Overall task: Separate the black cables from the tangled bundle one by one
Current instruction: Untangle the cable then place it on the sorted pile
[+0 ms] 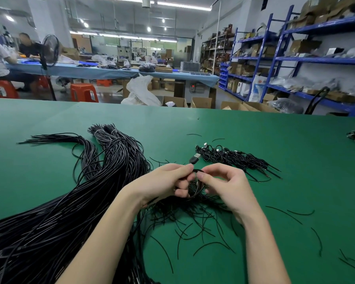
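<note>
- Both hands meet near the middle of the desk (234, 128). The left hand (168, 182) and right hand (223, 184) each pinch one black cable (198, 171), fingers curled round it, probably to hold it taut and draw it free alone.
- Its plug (194, 158) sticks up just beyond the fingertips.
- The tangled bundle (74, 201) sprawls from the near left corner toward the middle, within reach.
- A sorted pile (234, 157) lies beyond the right hand, likely kept apart so finished cables stay separate.
- Green mat covers the desk; blue shelves (295, 58) line the workshop's right wall.
</note>
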### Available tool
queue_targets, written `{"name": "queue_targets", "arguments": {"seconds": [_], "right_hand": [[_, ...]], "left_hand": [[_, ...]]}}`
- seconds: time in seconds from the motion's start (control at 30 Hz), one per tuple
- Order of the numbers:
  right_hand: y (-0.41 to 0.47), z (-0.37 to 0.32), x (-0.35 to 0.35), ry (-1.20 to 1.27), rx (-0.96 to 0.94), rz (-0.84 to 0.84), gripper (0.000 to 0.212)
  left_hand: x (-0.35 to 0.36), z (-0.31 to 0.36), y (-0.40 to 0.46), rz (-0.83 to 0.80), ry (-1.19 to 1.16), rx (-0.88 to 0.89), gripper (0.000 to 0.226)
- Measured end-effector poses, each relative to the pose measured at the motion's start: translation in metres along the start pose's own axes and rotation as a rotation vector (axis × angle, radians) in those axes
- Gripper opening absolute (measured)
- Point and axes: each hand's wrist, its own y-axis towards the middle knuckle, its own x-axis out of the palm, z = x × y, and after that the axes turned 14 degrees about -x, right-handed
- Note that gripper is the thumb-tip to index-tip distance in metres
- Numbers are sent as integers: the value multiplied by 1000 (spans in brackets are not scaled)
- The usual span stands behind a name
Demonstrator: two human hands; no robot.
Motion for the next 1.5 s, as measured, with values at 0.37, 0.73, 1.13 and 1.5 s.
{"name": "queue_targets", "arguments": {"seconds": [0.37, 0.73, 1.13, 1.5], "right_hand": [[11, -1, 15, 298, 235, 67, 19], [13, 7, 41, -99, -35, 142, 19], [13, 9, 29, -62, 32, 14, 27], [12, -1, 26, -267, 81, -92, 31]], "left_hand": [[5, -5, 11, 297, 206, 158, 33], [20, -7, 20, 594, 789, 235, 31], [29, -9, 22, 405, 458, 180, 25], [29, -7, 15, 163, 199, -15, 31]]}}
